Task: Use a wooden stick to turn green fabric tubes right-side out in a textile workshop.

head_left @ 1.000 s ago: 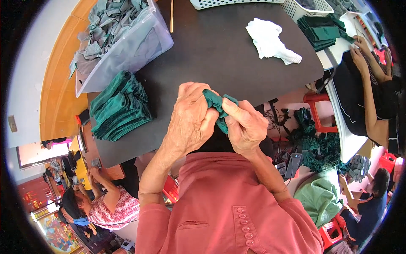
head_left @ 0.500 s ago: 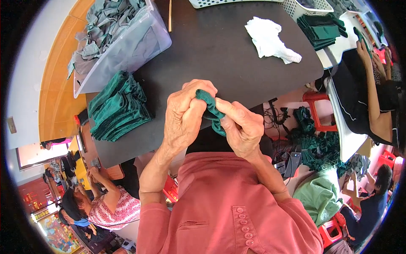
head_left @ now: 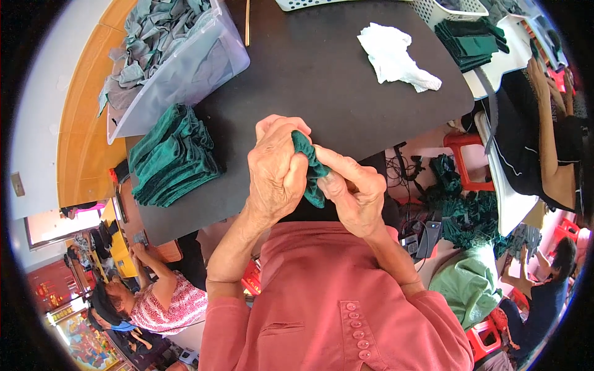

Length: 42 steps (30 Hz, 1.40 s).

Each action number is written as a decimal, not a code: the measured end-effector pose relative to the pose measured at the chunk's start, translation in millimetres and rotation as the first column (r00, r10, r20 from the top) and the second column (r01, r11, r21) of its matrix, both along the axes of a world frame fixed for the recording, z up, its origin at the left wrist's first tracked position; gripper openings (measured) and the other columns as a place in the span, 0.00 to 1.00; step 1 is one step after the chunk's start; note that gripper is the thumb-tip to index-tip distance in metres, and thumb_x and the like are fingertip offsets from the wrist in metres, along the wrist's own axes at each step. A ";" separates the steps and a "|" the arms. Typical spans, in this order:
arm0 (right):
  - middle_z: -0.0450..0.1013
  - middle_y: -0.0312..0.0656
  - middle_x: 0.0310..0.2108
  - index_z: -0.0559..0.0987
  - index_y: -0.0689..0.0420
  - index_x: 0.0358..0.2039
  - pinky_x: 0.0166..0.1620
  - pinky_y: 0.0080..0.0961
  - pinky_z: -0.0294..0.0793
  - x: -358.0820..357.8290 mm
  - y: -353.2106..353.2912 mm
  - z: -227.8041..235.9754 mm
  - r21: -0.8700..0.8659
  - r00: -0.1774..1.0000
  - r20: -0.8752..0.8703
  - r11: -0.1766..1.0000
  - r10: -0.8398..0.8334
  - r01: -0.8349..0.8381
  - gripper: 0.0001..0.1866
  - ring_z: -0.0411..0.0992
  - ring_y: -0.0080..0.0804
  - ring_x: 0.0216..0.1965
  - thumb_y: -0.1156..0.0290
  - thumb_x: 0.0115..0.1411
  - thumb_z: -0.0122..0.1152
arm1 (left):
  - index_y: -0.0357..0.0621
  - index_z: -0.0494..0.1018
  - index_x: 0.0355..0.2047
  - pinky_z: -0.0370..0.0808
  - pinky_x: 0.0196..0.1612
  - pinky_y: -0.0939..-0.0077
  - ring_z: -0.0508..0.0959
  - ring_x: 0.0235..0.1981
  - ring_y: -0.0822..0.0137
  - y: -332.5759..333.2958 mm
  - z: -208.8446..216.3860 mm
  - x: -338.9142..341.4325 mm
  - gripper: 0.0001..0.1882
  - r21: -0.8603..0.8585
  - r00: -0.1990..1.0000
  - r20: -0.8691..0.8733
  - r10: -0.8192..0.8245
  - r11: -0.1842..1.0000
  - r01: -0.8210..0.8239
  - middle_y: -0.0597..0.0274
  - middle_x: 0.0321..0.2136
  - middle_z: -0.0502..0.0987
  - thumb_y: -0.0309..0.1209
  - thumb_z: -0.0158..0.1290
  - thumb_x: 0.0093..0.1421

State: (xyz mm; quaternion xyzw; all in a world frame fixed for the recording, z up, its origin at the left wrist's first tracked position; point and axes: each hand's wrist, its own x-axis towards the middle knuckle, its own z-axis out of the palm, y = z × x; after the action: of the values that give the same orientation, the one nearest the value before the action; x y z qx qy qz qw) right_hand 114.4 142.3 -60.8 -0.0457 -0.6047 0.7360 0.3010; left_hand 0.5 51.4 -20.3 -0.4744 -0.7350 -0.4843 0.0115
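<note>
A small piece of dark green velvety fabric [head_left: 312, 193] is bunched between my two hands, just beyond the table's near edge. My left hand [head_left: 276, 167] is closed round it, with the upper end showing past the thumb. On the other side my right hand [head_left: 354, 188] pinches the cloth between thumb and forefinger. Part of the fabric hangs below the fingers, and what lies inside the left palm is hidden. To the left, a stack of folded green velvet pieces [head_left: 173, 157] rests on the dark table [head_left: 297, 74].
A clear plastic bin [head_left: 204, 68] of grey-green cloth stands at the back left. White crumpled cloth [head_left: 399, 59] lies far right, near green folded fabric [head_left: 467, 46] and a white basket [head_left: 455, 12]. A red stool [head_left: 464, 164] and cables are on the right. Other people work on both sides.
My left hand has shifted slightly right and turned, closing over more of the green fabric. The right hand stays almost in place, still pinching it.
</note>
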 end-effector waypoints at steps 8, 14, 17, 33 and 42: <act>0.69 0.37 0.20 0.76 0.60 0.47 0.19 0.16 0.61 -1.7 0.0 4.0 0.305 0.964 -0.059 0.915 -0.258 0.263 0.17 0.61 0.19 0.16 0.80 0.55 0.58 | 0.35 0.67 0.25 0.67 0.45 0.65 0.71 0.34 0.55 0.3 2.5 1.2 0.07 -0.085 0.999 -0.025 -0.033 0.996 0.030 0.53 0.29 0.73 0.19 0.41 0.44; 0.66 0.38 0.19 0.77 0.60 0.46 0.17 0.17 0.58 -1.9 4.8 -5.7 0.552 0.895 -0.235 0.705 -0.380 0.444 0.17 0.59 0.22 0.14 0.79 0.54 0.59 | 0.36 0.67 0.22 0.66 0.42 0.62 0.71 0.29 0.55 3.6 4.3 1.8 0.02 -0.060 0.991 -0.096 -0.091 0.995 0.085 0.54 0.23 0.69 0.19 0.48 0.45; 0.65 0.32 0.18 0.75 0.61 0.48 0.19 0.16 0.62 2.8 4.7 -7.1 -0.106 1.000 0.013 0.994 0.009 -0.007 0.17 0.62 0.17 0.17 0.80 0.56 0.58 | 0.36 0.68 0.22 0.66 0.43 0.61 0.71 0.29 0.54 1.6 10.2 1.3 0.02 -0.104 0.987 -0.122 -0.103 0.990 0.090 0.54 0.23 0.69 0.19 0.48 0.45; 0.66 0.32 0.21 0.75 0.63 0.47 0.21 0.15 0.60 7.0 5.9 -3.6 -0.545 0.955 -0.206 0.785 0.215 -0.294 0.13 0.62 0.17 0.20 0.76 0.61 0.53 | 0.35 0.68 0.25 0.66 0.43 0.63 0.70 0.29 0.52 6.2 16.1 0.4 0.02 -0.229 0.963 -0.206 -0.173 0.965 0.124 0.53 0.23 0.69 0.19 0.46 0.48; 0.65 0.31 0.17 0.76 0.62 0.46 0.18 0.16 0.57 7.5 2.8 -0.1 0.433 0.917 -0.148 0.810 -0.370 0.397 0.14 0.58 0.15 0.16 0.79 0.59 0.56 | 0.35 0.67 0.23 0.65 0.42 0.60 0.69 0.28 0.52 7.1 5.5 7.9 0.01 -0.119 0.965 -0.203 -0.163 0.983 0.141 0.52 0.22 0.67 0.20 0.48 0.49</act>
State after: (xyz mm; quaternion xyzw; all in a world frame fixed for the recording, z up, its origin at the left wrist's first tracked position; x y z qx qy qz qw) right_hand 122.0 145.1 -60.9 -0.0742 -0.7291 0.4991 0.4624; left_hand 8.4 58.5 -14.9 -0.5785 -0.7149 -0.3917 0.0281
